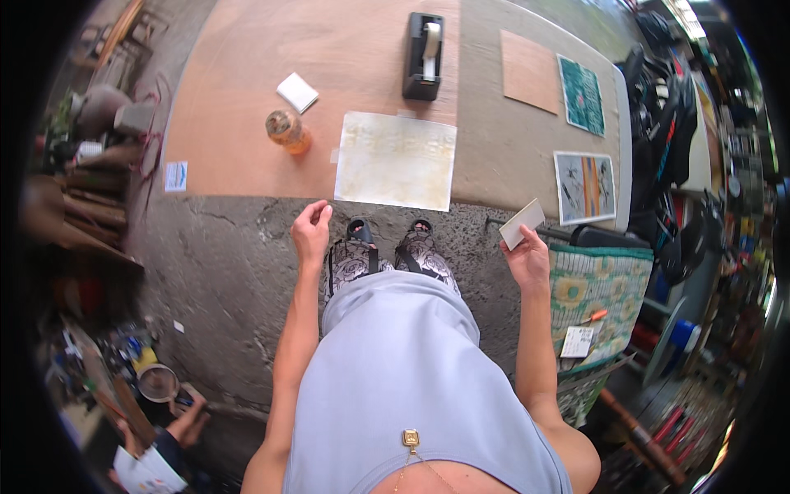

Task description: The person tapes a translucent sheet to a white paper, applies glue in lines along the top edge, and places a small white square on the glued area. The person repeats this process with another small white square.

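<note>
Out over the floor, just off the table's near edge, my right hand (pixel 528 262) grips a small pale rectangular card (pixel 522 222) between thumb and fingers. My left hand (pixel 311 234) is at the near edge too, its fingers curled and pinched together; whatever may be between them is too small to see. Between the hands, a white sheet with yellowish stains (pixel 397 163) lies on the table, reaching slightly past the edge. Left of it stands a clear bottle with orange contents (pixel 298 143). Behind the bottle is a small white paper stack (pixel 297 92).
A black tape dispenser (pixel 422 82) stands beyond the sheet. Farther right lie a brown square board (pixel 529 70), a green printed sheet (pixel 582 95) and a picture sheet (pixel 569 188). A patterned cloth (pixel 576 280) covers a seat at right. Another person (pixel 164 449) is at lower left.
</note>
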`<state>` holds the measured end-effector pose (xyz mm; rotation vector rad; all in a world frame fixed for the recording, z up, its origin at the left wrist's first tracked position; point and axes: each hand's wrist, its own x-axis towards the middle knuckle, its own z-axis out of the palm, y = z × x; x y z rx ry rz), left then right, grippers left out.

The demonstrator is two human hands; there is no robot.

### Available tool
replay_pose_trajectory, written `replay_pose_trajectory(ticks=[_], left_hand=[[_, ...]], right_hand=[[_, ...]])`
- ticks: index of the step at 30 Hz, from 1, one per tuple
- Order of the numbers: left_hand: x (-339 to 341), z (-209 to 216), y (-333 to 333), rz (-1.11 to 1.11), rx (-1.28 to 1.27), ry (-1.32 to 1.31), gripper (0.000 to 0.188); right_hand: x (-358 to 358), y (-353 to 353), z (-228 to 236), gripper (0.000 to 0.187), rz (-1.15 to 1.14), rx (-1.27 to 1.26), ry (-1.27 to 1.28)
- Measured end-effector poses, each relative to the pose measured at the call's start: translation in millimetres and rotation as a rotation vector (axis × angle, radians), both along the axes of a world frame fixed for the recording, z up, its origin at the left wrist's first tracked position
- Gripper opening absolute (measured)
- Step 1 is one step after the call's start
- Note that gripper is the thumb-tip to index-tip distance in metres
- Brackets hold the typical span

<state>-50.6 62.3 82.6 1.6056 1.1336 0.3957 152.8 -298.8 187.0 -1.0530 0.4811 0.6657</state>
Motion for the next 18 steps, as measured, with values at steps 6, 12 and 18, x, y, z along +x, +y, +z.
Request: replay_pose_trajectory(ticks=[6, 12, 18], left_hand=[[36, 16, 38, -0.301, 0.17, 0.258, 0.032], [35, -5, 30, -0.228, 0.212, 0.259, 0.032], [12, 11, -15, -0.078, 0.174, 0.18, 0.031]], right_hand=[[-44, -45, 28, 0.02, -0.36, 0.052, 0.082], [-43, -80, -6, 0.015, -0.433, 0.217, 0.027], [-3, -51, -5, 0.019, -0.428, 0.282, 0.073]])
